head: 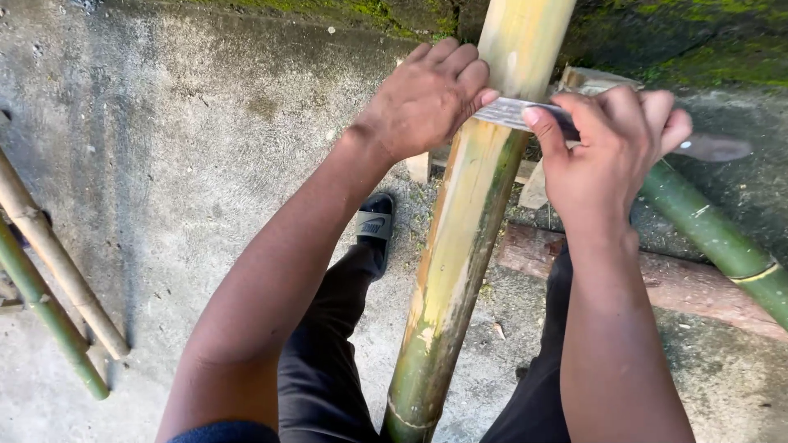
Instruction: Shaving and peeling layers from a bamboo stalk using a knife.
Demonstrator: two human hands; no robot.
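Both hands clench a flat metal blade (525, 113) across the thick bamboo pole (460, 238) at 12 o'clock, left hand (427, 98) on the tip, right hand (611, 143) on the handle (pole likely stiff, heavy, waxy-slick; blade sharp).

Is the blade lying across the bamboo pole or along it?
Across: the blade crosses the bamboo pole, left hand and right hand gripping it.

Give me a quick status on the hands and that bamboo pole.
Left hand and right hand both grip a flat blade laid across the bamboo pole. Pole upright between the legs, part scraped pale. Nothing blocking.
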